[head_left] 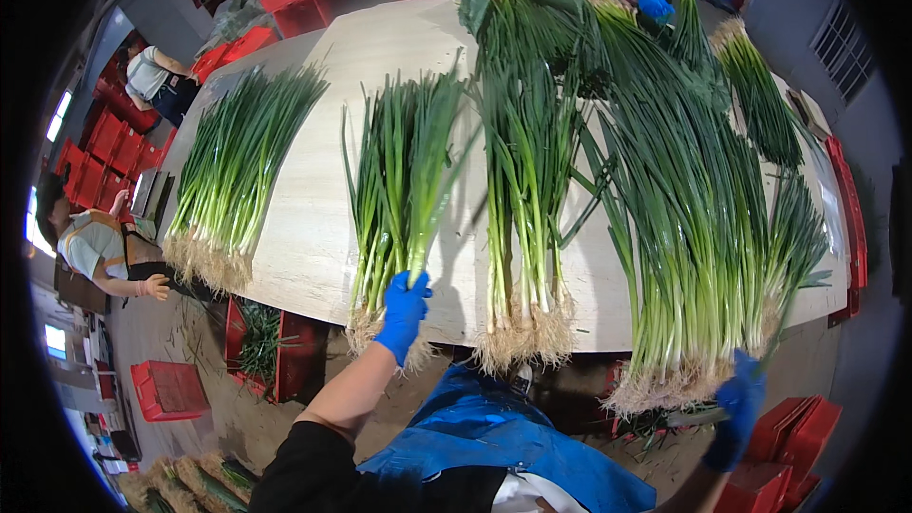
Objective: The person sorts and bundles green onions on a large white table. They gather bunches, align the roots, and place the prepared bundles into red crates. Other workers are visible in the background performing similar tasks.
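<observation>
My left hand (405, 315), in a blue glove, grips the pale lower stems of a green onion stalk (432, 210). That stalk lies over the right side of a small bunch of green onions (377, 228), whose roots lie at the table's near edge. My right hand (741, 402), also gloved in blue, is blurred beside the roots of a large green onion pile (691, 249). A thin green leaf rises by its fingers and a greyish strip shows at its left; whether it holds either is unclear. Another green onion bunch (531, 228) lies between my hands.
The pale wooden table (306, 228) carries another bunch (235, 171) at left. Across the table, a person in blue gloves (654, 3) handles green onions. Two people stand at left. Red crates (169, 390) sit on the floor, with more red crates (791, 449) at lower right.
</observation>
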Demonstrator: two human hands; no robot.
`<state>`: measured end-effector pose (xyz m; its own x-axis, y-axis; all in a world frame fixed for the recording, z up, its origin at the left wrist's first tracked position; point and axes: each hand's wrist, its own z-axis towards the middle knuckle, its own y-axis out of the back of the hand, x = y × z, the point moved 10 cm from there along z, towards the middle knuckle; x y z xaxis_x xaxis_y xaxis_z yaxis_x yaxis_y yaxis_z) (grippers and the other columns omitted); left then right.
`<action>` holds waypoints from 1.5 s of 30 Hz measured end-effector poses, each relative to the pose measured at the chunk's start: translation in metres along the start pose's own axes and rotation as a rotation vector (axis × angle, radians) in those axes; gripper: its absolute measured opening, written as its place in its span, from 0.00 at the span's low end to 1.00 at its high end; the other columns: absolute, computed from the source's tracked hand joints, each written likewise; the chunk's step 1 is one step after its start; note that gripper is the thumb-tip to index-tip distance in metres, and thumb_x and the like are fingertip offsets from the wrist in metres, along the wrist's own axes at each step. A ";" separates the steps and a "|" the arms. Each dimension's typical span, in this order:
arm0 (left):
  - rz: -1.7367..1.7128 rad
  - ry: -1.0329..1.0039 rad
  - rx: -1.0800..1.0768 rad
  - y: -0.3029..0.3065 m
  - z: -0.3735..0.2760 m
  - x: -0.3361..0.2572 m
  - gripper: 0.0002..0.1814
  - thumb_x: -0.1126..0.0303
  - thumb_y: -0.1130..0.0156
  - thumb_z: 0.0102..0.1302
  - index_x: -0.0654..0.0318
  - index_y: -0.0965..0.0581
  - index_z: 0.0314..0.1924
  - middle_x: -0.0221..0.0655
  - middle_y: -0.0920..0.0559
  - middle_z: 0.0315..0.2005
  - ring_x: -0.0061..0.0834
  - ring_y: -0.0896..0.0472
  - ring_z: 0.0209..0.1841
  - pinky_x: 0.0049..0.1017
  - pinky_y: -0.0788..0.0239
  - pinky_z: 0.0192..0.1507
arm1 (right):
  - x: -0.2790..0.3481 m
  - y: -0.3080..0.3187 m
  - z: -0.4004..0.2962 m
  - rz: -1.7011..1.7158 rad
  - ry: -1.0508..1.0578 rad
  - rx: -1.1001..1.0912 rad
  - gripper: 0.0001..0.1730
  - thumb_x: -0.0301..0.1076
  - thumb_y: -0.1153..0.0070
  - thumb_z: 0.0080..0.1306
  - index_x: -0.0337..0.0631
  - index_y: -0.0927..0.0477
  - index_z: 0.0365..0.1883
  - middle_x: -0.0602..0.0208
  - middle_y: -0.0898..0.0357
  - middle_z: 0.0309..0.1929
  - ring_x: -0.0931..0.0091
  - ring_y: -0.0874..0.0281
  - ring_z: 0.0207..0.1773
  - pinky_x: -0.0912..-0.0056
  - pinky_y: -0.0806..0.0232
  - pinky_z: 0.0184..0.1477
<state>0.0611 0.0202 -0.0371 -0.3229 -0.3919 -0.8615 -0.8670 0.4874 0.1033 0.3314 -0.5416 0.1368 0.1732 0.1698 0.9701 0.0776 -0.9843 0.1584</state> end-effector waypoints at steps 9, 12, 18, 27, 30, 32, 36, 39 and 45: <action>0.976 -0.808 -0.117 -0.037 -0.036 -0.087 0.38 0.57 0.33 0.57 0.65 0.35 0.63 0.51 0.30 0.57 0.44 0.24 0.51 0.38 0.32 0.54 | 0.013 0.238 0.111 -0.766 0.218 -0.316 0.26 0.44 0.46 0.67 0.31 0.29 0.55 0.57 0.28 0.46 0.71 0.31 0.46 0.72 0.39 0.50; 0.661 -0.501 0.171 -0.090 -0.037 -0.059 0.40 0.53 0.33 0.57 0.68 0.36 0.63 0.52 0.30 0.57 0.47 0.25 0.52 0.39 0.33 0.54 | -0.012 0.178 0.135 -0.612 0.254 -0.125 0.26 0.34 0.53 0.71 0.29 0.38 0.63 0.54 0.34 0.64 0.68 0.35 0.64 0.68 0.44 0.66; 0.792 -0.243 0.210 -0.133 0.003 0.011 0.33 0.55 0.35 0.56 0.71 0.32 0.56 0.53 0.23 0.46 0.48 0.23 0.49 0.40 0.32 0.51 | -0.046 -0.263 -0.024 -0.674 0.016 0.693 0.47 0.53 0.36 0.57 0.36 0.40 0.66 0.50 0.32 0.61 0.66 0.29 0.60 0.63 0.32 0.57; 0.034 -0.010 0.459 -0.106 0.011 0.008 0.14 0.73 0.40 0.62 0.68 0.25 0.47 0.36 0.20 0.33 0.27 0.23 0.33 0.27 0.30 0.38 | -0.118 -0.382 -0.015 -0.680 0.203 0.749 0.44 0.52 0.37 0.56 0.29 0.36 0.61 0.43 0.30 0.57 0.54 0.30 0.59 0.58 0.36 0.59; -0.258 0.071 0.596 -0.102 -0.013 -0.007 0.16 0.73 0.39 0.63 0.69 0.26 0.50 0.38 0.19 0.36 0.27 0.21 0.35 0.26 0.27 0.40 | -0.101 -0.368 -0.010 -0.403 -0.032 0.756 0.31 0.41 0.38 0.57 0.30 0.28 0.54 0.51 0.24 0.50 0.64 0.25 0.52 0.65 0.34 0.53; -0.346 0.084 0.624 -0.095 -0.034 -0.025 0.17 0.72 0.39 0.63 0.69 0.27 0.52 0.40 0.19 0.38 0.28 0.20 0.36 0.26 0.27 0.41 | -0.064 -0.366 -0.021 -0.098 -0.102 0.789 0.25 0.32 0.38 0.57 0.32 0.26 0.52 0.60 0.21 0.46 0.73 0.25 0.47 0.70 0.34 0.50; -0.450 0.146 0.583 -0.084 -0.041 -0.016 0.16 0.77 0.40 0.62 0.66 0.29 0.50 0.39 0.19 0.38 0.32 0.19 0.38 0.30 0.24 0.41 | -0.046 -0.365 -0.058 0.038 -0.206 0.801 0.27 0.35 0.36 0.58 0.33 0.27 0.54 0.62 0.22 0.47 0.74 0.26 0.48 0.69 0.35 0.52; -0.416 0.245 0.524 -0.088 -0.015 0.027 0.15 0.76 0.40 0.63 0.64 0.29 0.49 0.39 0.20 0.38 0.33 0.19 0.38 0.33 0.23 0.42 | -0.098 -0.383 -0.078 -0.131 -0.267 0.862 0.29 0.40 0.39 0.61 0.34 0.30 0.57 0.59 0.22 0.46 0.70 0.25 0.48 0.67 0.33 0.50; -0.552 0.330 0.597 -0.097 -0.025 0.029 0.15 0.64 0.38 0.65 0.60 0.25 0.49 0.35 0.21 0.41 0.29 0.20 0.42 0.33 0.24 0.44 | -0.117 -0.402 -0.119 -0.495 0.107 0.902 0.24 0.42 0.45 0.64 0.34 0.29 0.52 0.44 0.23 0.42 0.55 0.22 0.42 0.57 0.30 0.43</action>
<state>0.1261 -0.0581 -0.0599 -0.0887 -0.8530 -0.5143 -0.6185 0.4519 -0.6429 0.1634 -0.1713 -0.0190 -0.1634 0.4973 0.8520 0.8312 -0.3958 0.3905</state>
